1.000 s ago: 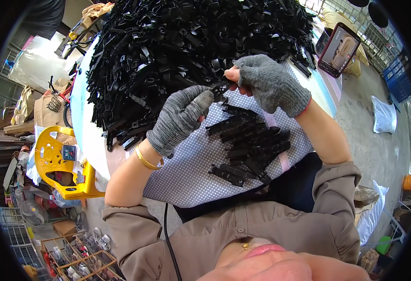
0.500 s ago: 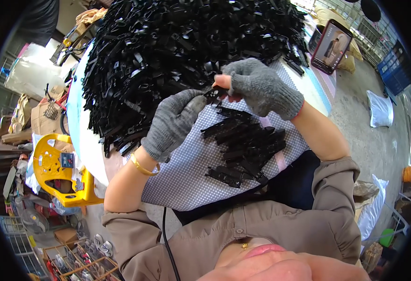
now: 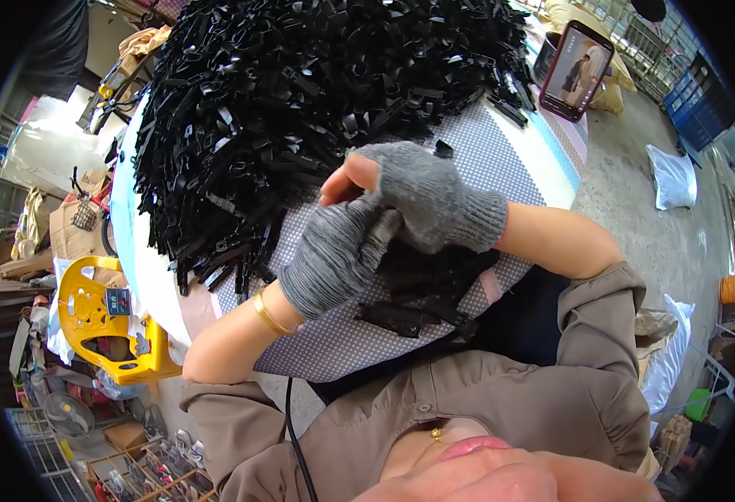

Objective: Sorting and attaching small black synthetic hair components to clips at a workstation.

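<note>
My left hand [image 3: 330, 261], in a grey fingerless knit glove, is closed, its thumb pressed toward my right hand. My right hand [image 3: 434, 199], gloved alike, curls over the left so that the two touch above the table. Whatever lies between them is hidden by the gloves. Just beyond the hands rises a large heap of black plastic parts [image 3: 300, 92], long and narrow like clips. A smaller pile of the same black parts [image 3: 430, 289] lies on the dotted tablecloth [image 3: 317, 343] near my body, partly covered by my right hand.
A phone [image 3: 576, 71] showing a picture stands at the table's far right. To the left is a yellow plastic chair [image 3: 99, 309] with a small dark box [image 3: 118, 301] on it. A white sack [image 3: 671, 177] lies on the floor at right. A black cable [image 3: 296, 435] hangs before me.
My hands have drawn together, the right moving left and down over the left. The black part that showed between my fingers is now out of sight. The view has shifted slightly.
</note>
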A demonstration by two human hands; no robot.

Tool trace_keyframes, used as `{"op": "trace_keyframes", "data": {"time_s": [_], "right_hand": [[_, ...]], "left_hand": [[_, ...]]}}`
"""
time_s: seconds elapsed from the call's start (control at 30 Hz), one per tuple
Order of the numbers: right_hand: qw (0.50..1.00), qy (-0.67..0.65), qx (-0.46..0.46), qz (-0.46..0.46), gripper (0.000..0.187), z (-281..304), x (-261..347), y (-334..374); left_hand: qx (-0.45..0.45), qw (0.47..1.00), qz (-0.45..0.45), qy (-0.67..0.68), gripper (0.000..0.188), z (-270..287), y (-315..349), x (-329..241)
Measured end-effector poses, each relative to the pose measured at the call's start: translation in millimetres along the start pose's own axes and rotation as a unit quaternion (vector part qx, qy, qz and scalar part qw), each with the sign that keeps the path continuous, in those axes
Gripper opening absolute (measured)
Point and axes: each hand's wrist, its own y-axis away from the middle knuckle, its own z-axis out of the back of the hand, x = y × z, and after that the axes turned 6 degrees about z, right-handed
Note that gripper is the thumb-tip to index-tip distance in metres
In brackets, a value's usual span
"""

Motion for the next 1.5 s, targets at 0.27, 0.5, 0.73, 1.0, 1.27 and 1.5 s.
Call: {"op": "trace_keyframes", "data": {"time_s": [0.27,0.5,0.73,1.0,1.27,1.5], "right_hand": [[0.962,-0.259,-0.08,0.037,0.077,40.8,-4.0,-12.5],[0.962,0.258,0.051,0.07,0.027,42.4,1.2,-8.0],[0.986,0.144,0.055,0.064,0.032,62.9,-1.0,-11.5],[0.835,0.534,0.079,0.11,0.018,32.5,-33.9,-18.4],[0.83,0.554,0.068,0.015,0.021,26.2,-16.3,-8.7],[0.86,0.509,0.026,-0.025,0.019,27.4,-7.3,-11.4]], "left_hand": [[0.018,0.983,0.153,0.095,0.023,12.5,-4.4,-10.7],[-0.072,0.996,0.056,0.02,0.019,13.4,0.9,7.1],[0.051,0.989,-0.028,-0.133,0.031,22.0,4.1,-4.0],[0.033,0.99,-0.061,-0.122,0.031,24.6,7.0,2.6],[-0.09,0.813,-0.037,-0.573,0.037,41.5,-30.2,39.1],[-0.076,0.805,-0.085,-0.582,0.023,41.3,-31.1,38.2]]}}
